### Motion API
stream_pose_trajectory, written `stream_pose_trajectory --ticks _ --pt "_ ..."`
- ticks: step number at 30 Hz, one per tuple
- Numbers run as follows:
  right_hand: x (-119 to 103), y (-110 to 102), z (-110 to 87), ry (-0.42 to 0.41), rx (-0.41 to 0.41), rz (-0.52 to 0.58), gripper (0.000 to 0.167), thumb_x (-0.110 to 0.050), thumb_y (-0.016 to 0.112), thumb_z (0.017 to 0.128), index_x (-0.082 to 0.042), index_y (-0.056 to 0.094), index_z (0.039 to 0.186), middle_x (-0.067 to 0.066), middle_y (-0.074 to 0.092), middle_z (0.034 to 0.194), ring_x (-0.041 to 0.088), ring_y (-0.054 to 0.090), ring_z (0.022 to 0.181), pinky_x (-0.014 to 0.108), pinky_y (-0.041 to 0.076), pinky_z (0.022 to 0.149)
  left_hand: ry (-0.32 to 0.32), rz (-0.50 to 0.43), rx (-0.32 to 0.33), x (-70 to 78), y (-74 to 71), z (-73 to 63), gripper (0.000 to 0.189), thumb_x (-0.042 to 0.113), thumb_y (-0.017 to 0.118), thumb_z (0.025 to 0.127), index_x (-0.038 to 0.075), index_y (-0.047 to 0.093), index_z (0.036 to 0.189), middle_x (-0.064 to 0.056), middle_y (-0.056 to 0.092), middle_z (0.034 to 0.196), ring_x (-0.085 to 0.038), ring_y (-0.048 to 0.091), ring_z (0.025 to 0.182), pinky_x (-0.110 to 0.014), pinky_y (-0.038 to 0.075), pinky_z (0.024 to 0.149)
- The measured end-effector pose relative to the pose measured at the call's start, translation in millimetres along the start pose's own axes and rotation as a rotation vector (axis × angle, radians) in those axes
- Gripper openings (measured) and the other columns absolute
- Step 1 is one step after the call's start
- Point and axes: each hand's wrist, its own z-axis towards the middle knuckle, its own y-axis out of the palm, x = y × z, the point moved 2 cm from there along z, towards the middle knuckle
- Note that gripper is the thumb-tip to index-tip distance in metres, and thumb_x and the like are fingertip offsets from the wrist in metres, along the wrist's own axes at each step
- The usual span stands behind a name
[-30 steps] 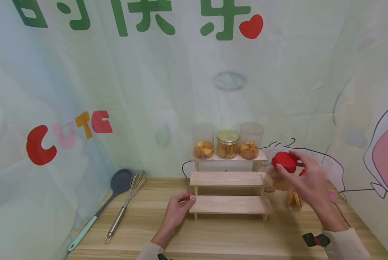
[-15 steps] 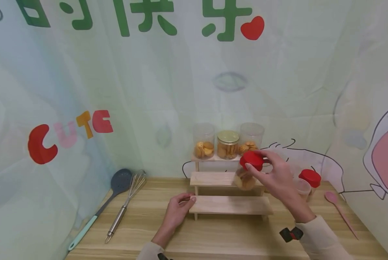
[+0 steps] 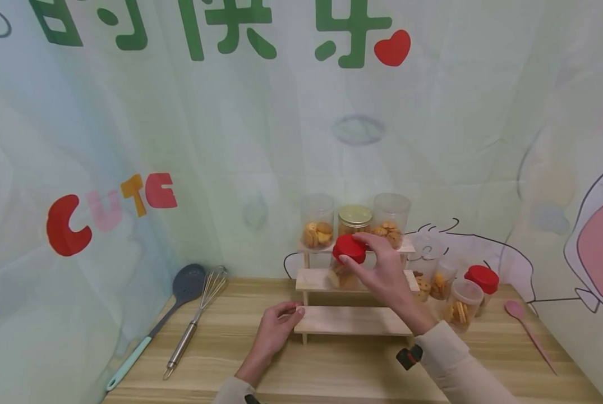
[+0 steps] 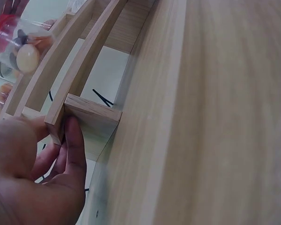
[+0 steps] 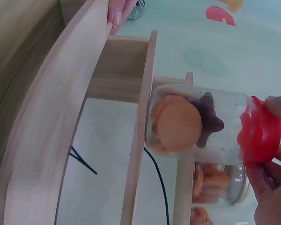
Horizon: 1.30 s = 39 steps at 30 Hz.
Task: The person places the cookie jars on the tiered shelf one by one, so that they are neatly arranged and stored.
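Observation:
My right hand point(image 3: 384, 272) grips a clear cookie jar point(image 5: 196, 122) by its red lid point(image 3: 349, 249). Round biscuits and a dark star-shaped one show inside. In the right wrist view, the jar's base is right at the middle tier of a three-step wooden stand point(image 3: 354, 321). At the stand's left end, my left hand point(image 3: 275, 326) pinches the lowest tier between thumb and fingers, as the left wrist view shows. Along the top tier stand two clear jars, a left one point(image 3: 317, 233) and a right one point(image 3: 392, 216), with a gold-lidded jar point(image 3: 355, 214) between them, each holding cookies.
Right of the stand are several more cookie jars, among them a red-lidded jar point(image 3: 483, 278) and a clear-lidded jar point(image 3: 461, 308). A pink spoon point(image 3: 530, 336) lies farther right. A dark slotted turner point(image 3: 187, 283) and a whisk point(image 3: 195, 320) lie left. Printed cloth hangs behind.
My right hand has carried the red-lidded cookie jar leftward from the jar group at the right to the stand's middle tier. The left hand keeps its hold on the lowest tier.

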Motion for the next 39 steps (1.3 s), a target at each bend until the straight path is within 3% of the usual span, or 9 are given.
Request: stream_pose_trajectory --ticks 5,13,20,28,35,39 --pt "-2 14 5.6 0.008 -0.021 0.049 0.056 -0.026 0.089 0.092 -0.010 0.069 0.141 0.013 0.071 0.141 0.032 0.068 0.125 0.054 0.063 0.099 -0.014 -0.013 -0.005 -2.1 -0.8 0.8 0.050 0.031 0.074 0.105 -0.006 0.067 0.138 -0.022 0.072 0.135 -0.034 0.073 0.124 -0.029 0.062 0.092" --pt "-2 27 12.4 0.042 -0.038 0.055 0.055 -0.031 0.088 0.094 -0.011 0.070 0.142 0.013 0.070 0.143 0.032 0.068 0.127 0.050 0.063 0.101 -0.014 -0.004 -0.010 -1.2 -0.6 -1.3 0.050 0.032 0.074 0.105 -0.005 0.067 0.138 -0.022 0.071 0.135 -0.035 0.073 0.123 -0.033 0.064 0.094" --pt "-3 29 13.1 0.049 -0.027 0.050 0.056 -0.031 0.089 0.092 -0.011 0.070 0.141 0.013 0.070 0.145 0.033 0.069 0.129 0.049 0.062 0.103 -0.023 -0.001 -0.007 1.1 0.4 -2.2 0.050 0.033 0.073 0.105 -0.004 0.067 0.139 -0.021 0.071 0.136 -0.033 0.073 0.124 -0.037 0.063 0.096" --pt "3 25 6.1 0.083 -0.096 0.098 0.069 -0.030 0.087 0.095 -0.013 0.058 0.154 0.009 0.064 0.152 0.030 0.067 0.133 0.053 0.058 0.109 -0.031 0.004 -0.002 1.2 -1.6 -3.3 0.051 0.034 0.073 0.105 -0.003 0.066 0.139 -0.021 0.071 0.135 -0.033 0.073 0.123 -0.037 0.063 0.096" --pt "10 10 -15.7 0.075 0.007 0.141 0.063 -0.022 0.086 0.096 -0.007 0.060 0.150 0.013 0.066 0.149 0.033 0.064 0.136 0.053 0.056 0.111 -0.030 0.011 0.002 1.8 -2.6 -2.6 0.052 0.034 0.073 0.105 -0.004 0.065 0.140 -0.022 0.070 0.137 -0.034 0.072 0.124 -0.039 0.063 0.097" --pt "17 -6 -35.3 0.090 0.060 0.135 0.052 -0.017 0.084 0.097 -0.009 0.065 0.144 0.010 0.070 0.145 0.028 0.065 0.135 0.035 0.056 0.111 -0.019 0.015 -0.001 2.9 -1.5 -0.7 0.051 0.034 0.072 0.106 -0.005 0.066 0.140 -0.023 0.070 0.138 -0.036 0.072 0.125 -0.038 0.064 0.097"
